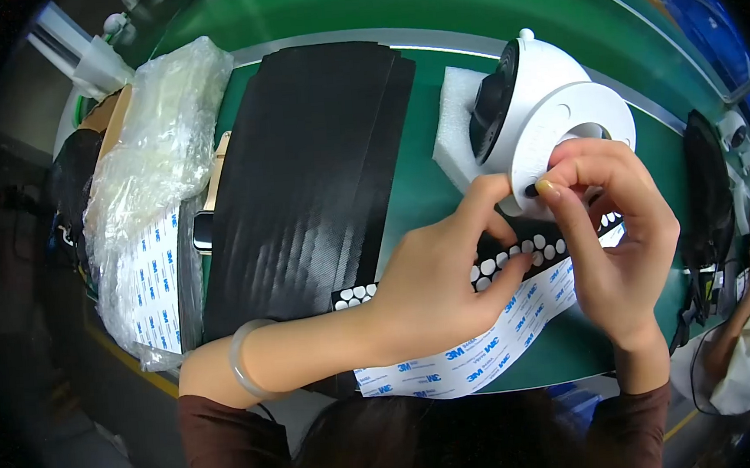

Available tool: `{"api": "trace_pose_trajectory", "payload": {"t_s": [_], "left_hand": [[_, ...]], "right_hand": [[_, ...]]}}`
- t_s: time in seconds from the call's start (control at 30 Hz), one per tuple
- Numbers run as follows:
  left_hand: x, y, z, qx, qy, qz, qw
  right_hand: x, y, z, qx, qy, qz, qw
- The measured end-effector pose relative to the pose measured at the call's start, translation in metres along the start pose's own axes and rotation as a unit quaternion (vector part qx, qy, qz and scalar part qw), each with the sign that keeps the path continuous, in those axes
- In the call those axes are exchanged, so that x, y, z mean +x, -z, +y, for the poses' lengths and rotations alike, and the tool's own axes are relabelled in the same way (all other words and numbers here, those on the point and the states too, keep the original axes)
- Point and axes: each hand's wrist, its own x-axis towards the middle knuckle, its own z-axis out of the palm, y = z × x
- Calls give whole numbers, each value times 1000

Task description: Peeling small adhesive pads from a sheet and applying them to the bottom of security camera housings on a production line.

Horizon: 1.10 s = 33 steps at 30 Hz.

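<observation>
A white camera-like device with a black domed front leans on its side against a white foam block. Its flat round base plate, with cut-out openings, faces me. My left hand is closed, its index fingertip at the plate's lower left rim and its thumb reaching down to a black strip of white round dots. With thumb and index finger, my right hand pinches a small black round pad against the plate's face. Beneath my hands lies a white backing sheet with blue print.
A stack of black textured sheets covers the table's middle left. Left of it are a clear plastic bag holding printed white sheets and a dark phone-like object. A black bundle stands at the right edge; another person's arm shows beyond.
</observation>
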Motion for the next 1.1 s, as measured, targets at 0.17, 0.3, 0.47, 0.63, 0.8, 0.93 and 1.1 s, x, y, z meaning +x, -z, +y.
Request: {"api": "trace_pose_trajectory", "payload": {"t_s": [0.17,0.3,0.47,0.63,0.8,0.93,1.1], "left_hand": [[1,0,-2,-9,-15,-1,1000],[0,-1,-4,2,-29,6,1000],[0,-1,-5,2,-35,8,999],[0,0,-5,-2,-33,3,999],[0,-3,-8,-13,-49,0,999],[-5,-6,-3,-13,-1,1,1000],[2,-1,1,117,96,-142,978]], "right_hand": [[1,-2,1,-4,1,12,1000],[1,-1,2,-14,6,4,1000],[0,-2,3,-10,7,-1,1000],[0,-3,2,-17,7,-2,1000],[-1,-4,8,-17,22,14,1000],[9,1,-1,26,-38,-4,999],[2,29,1,23,-5,38,999]]}}
